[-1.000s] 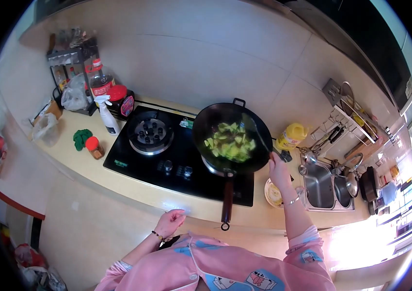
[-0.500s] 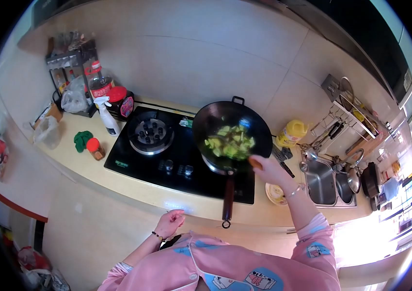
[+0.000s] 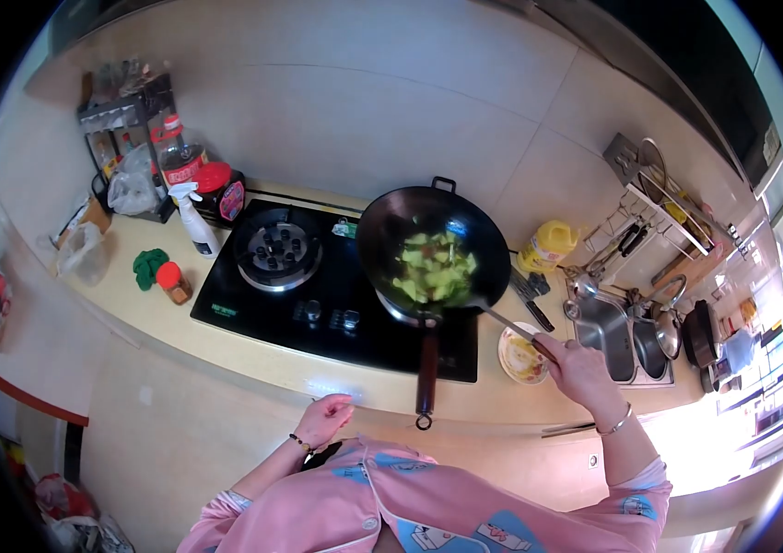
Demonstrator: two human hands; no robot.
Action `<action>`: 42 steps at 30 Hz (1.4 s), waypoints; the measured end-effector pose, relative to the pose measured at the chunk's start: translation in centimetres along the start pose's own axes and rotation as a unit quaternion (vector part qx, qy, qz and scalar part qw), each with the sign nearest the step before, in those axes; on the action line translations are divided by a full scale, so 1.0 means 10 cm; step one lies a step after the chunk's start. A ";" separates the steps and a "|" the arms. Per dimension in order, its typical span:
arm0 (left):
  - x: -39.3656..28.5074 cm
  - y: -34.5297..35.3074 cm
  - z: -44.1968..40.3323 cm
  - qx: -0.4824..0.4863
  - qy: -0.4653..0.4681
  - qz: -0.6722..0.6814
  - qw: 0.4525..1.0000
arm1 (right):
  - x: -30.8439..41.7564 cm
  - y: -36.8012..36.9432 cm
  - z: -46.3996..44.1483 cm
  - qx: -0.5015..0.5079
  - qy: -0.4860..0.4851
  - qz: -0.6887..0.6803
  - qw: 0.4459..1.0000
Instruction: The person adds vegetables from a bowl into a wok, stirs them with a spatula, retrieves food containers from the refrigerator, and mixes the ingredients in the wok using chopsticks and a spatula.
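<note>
My right hand (image 3: pixel 583 373) is closed round the brown handle of a spatula (image 3: pixel 508 322). The spatula's metal shaft reaches over the near right rim of a dark wok (image 3: pixel 479 221); its blade is blurred among the food. Chopped green vegetables (image 3: pixel 435 267) lie in a heap in the wok, with slight motion blur. The wok sits on the right burner, its wooden handle (image 3: pixel 427 369) pointing towards me. In front of the counter edge, my left hand (image 3: pixel 325 418) hangs with its fingers loosely curled and nothing in them.
A stained plate (image 3: pixel 522 354) stands beside the black hob (image 3: pixel 327 343), near a knife (image 3: pixel 539 314) and a yellow bottle (image 3: pixel 550 246). The sink (image 3: pixel 605 337) is at the right. To the left are a spray bottle (image 3: pixel 192 221) and a red-lidded jar (image 3: pixel 173 282).
My right hand has pulled back from the wok's rim, right and towards me, with the spatula. The vegetables have shifted slightly. The view has moved a little; my left hand stays much the same.
</note>
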State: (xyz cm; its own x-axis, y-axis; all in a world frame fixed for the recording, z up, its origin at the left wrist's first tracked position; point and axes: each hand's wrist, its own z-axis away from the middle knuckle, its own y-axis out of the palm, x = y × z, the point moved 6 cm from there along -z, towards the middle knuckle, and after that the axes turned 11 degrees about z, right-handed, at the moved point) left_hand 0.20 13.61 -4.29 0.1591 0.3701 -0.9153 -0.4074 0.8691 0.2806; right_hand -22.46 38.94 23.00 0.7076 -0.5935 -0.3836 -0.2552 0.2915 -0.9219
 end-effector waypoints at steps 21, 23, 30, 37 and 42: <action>-0.30 1.31 -0.22 0.220 -0.148 -0.058 0.963 | 0.67 0.71 -1.46 -0.058 0.073 -0.093 0.991; -0.28 1.30 -0.22 0.197 -0.148 -0.016 0.969 | 0.70 0.90 -1.37 -0.090 0.039 -0.063 0.993; -0.27 1.28 -0.22 0.194 -0.145 -0.006 0.970 | 0.38 0.67 -0.83 -0.075 0.006 -0.006 0.997; -0.11 1.25 -0.22 0.183 -0.164 0.006 0.969 | 0.41 0.55 -1.13 -0.095 0.058 -0.054 0.992; -0.14 1.23 -0.20 0.174 -0.150 0.014 0.973 | 0.64 0.82 -1.28 -0.059 0.041 0.011 0.997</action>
State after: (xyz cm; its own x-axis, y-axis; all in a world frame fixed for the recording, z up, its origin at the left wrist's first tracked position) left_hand -6.80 23.20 -0.15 0.4287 0.4293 -0.7949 -0.0954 0.8965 0.4327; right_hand -28.47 27.99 12.29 0.6468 -0.6482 -0.4020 -0.3484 0.2178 -0.9117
